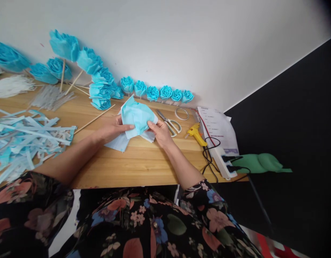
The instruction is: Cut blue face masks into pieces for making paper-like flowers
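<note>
Between both hands is a light blue, crumpled fabric sheet (138, 114) with white edges, held a little above the wooden table. My left hand (115, 128) grips its left side, thumb pressed on the front. My right hand (160, 132) pinches the lower right edge between thumb and fingers. More pale blue and white sheets (118, 142) lie under the held one. Just right of it, scissors (169, 123) with white handles rest partly behind my right hand. A thin wooden stick (94, 119) lies to the left of my left hand.
Blue fabric flowers (153, 93) on sticks line the wall. Cut strips (31, 132) and wire-like bundles (51, 96) cover the left. On the right are a tape roll (181, 113), yellow glue gun (196, 134), cables, power strip (223, 163) and printed papers (221, 129).
</note>
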`<state>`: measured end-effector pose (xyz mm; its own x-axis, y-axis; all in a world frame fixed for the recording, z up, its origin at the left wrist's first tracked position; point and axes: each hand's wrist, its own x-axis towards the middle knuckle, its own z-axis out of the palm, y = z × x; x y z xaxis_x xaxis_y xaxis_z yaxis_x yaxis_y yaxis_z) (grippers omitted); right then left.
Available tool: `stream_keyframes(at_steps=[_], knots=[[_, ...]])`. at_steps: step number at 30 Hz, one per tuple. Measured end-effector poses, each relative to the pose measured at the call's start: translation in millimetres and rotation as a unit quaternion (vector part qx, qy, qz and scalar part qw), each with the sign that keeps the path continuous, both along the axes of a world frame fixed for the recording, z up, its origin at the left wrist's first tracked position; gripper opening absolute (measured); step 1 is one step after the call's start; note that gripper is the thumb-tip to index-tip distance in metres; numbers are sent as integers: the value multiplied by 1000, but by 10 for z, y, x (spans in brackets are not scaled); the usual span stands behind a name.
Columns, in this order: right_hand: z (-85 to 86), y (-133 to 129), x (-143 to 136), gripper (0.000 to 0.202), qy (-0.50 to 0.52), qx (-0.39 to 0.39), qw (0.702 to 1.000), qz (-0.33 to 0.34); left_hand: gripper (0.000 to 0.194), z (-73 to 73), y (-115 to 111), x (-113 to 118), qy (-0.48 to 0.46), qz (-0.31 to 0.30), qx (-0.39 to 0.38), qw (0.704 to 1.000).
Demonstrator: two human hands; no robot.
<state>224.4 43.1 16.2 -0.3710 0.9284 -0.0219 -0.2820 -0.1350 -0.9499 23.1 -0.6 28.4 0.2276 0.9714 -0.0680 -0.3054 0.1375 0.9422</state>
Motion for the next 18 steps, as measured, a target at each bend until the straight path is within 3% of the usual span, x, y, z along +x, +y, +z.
stream_keyframes(at_steps=[8, 18], knots=[[-57, -3, 19, 38, -13, 18, 1000, -14, 59, -11, 27, 1, -14, 12, 4, 1000], [-62, 0, 6, 42, -4, 25, 999, -22, 44, 105, -14, 43, -42, 14, -24, 999]])
